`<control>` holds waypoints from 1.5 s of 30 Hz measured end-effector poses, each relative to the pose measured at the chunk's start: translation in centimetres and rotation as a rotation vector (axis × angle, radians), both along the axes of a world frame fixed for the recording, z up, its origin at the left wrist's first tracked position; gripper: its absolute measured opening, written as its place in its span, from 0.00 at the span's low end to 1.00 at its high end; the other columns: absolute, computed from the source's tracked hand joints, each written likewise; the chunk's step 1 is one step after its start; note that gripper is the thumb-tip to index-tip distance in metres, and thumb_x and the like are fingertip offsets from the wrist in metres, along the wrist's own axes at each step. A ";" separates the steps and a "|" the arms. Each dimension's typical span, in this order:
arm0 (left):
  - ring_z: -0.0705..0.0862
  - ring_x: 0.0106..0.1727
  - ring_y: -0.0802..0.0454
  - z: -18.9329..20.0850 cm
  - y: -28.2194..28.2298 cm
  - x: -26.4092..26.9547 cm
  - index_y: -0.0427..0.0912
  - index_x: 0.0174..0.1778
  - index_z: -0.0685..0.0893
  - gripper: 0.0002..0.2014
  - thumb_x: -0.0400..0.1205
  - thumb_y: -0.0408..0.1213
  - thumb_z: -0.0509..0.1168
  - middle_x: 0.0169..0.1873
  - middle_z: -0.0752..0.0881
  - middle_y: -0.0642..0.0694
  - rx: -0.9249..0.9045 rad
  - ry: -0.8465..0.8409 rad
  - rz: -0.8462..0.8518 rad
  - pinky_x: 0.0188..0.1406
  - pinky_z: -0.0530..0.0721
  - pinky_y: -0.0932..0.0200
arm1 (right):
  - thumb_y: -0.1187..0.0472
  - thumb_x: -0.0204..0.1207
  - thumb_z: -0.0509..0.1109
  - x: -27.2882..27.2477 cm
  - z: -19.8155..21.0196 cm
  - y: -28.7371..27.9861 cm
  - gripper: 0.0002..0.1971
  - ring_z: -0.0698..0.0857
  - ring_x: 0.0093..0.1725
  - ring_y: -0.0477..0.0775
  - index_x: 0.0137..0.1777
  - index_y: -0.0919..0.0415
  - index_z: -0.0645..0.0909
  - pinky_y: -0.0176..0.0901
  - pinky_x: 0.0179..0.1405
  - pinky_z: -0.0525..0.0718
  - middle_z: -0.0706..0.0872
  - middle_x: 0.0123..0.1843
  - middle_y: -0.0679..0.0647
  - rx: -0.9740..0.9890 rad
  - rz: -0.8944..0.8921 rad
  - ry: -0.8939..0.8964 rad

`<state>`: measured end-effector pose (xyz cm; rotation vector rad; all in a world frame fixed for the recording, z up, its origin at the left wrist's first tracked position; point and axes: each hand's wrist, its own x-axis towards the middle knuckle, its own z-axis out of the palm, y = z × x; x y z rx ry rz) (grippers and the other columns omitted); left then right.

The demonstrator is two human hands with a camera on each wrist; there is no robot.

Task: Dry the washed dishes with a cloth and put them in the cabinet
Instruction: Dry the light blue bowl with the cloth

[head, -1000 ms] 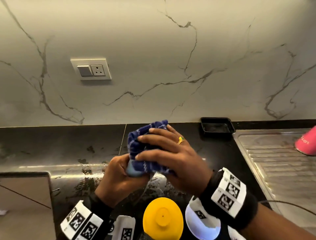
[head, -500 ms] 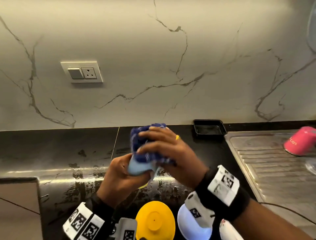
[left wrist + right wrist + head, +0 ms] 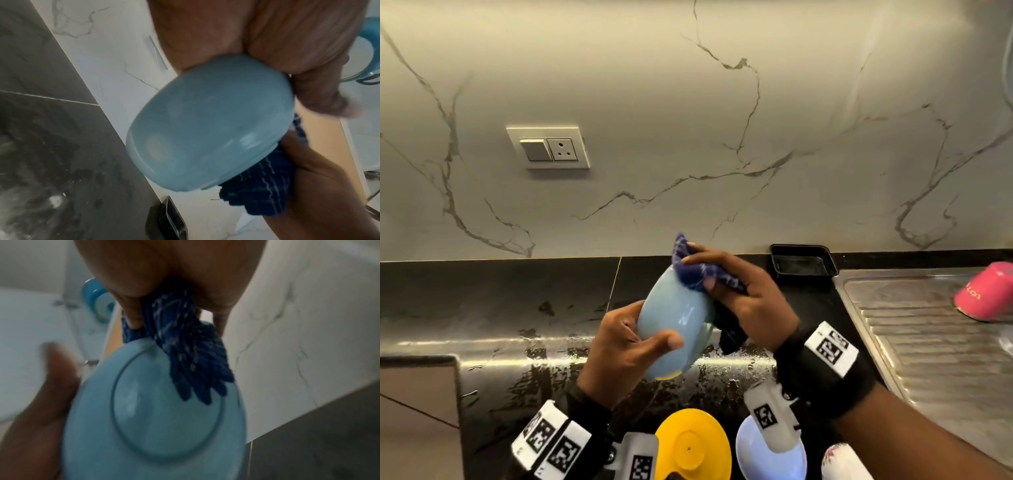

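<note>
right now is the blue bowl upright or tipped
Tipped on its side: the blue bowl is held off the counter in the left hand, base ring facing the right wrist camera.

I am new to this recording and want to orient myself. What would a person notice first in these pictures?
First, the light blue bowl held up in the middle over the wet black counter, gripped by the left hand. The right hand presses a dark blue cloth against its far edge. Next come the yellow dish at the bottom and the pink cup lying on the steel drainboard at the right.
</note>
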<state>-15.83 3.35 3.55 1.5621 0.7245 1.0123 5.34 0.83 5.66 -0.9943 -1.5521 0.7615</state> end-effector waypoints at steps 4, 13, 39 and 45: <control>0.89 0.59 0.32 0.6 0.1 0.9 0.40 0.62 0.90 0.48 0.62 0.81 0.68 0.59 0.89 0.31 -0.229 -0.240 -0.056 0.55 0.89 0.30 | 0.68 0.80 0.70 -1.0 0.7 0.0 0.17 0.72 0.81 0.53 0.66 0.58 0.86 0.65 0.78 0.70 0.78 0.78 0.51 0.191 -0.082 -0.330; 0.82 0.71 0.28 2.7 0.7 0.2 0.38 0.79 0.76 0.55 0.72 0.79 0.37 0.72 0.81 0.27 -0.497 -0.572 -0.192 0.67 0.84 0.33 | 0.55 0.85 0.67 -3.7 -1.1 -2.7 0.13 0.66 0.84 0.57 0.66 0.44 0.86 0.73 0.78 0.66 0.75 0.80 0.45 0.624 -0.099 -1.050; 0.91 0.56 0.39 0.6 -1.7 1.0 0.44 0.60 0.92 0.19 0.84 0.45 0.58 0.60 0.90 0.35 -0.476 -0.414 0.056 0.48 0.92 0.45 | 0.69 0.81 0.67 -0.4 1.1 3.5 0.14 0.86 0.63 0.47 0.62 0.56 0.86 0.58 0.71 0.80 0.90 0.60 0.49 -0.175 -0.064 -0.139; 0.89 0.60 0.31 -0.3 -1.1 0.1 0.34 0.69 0.83 0.38 0.71 0.60 0.78 0.64 0.86 0.26 -0.408 -0.475 -0.033 0.52 0.92 0.43 | 0.67 0.75 0.73 -3.0 0.9 0.9 0.20 0.72 0.80 0.50 0.66 0.50 0.85 0.60 0.80 0.67 0.81 0.75 0.44 0.256 0.039 -0.678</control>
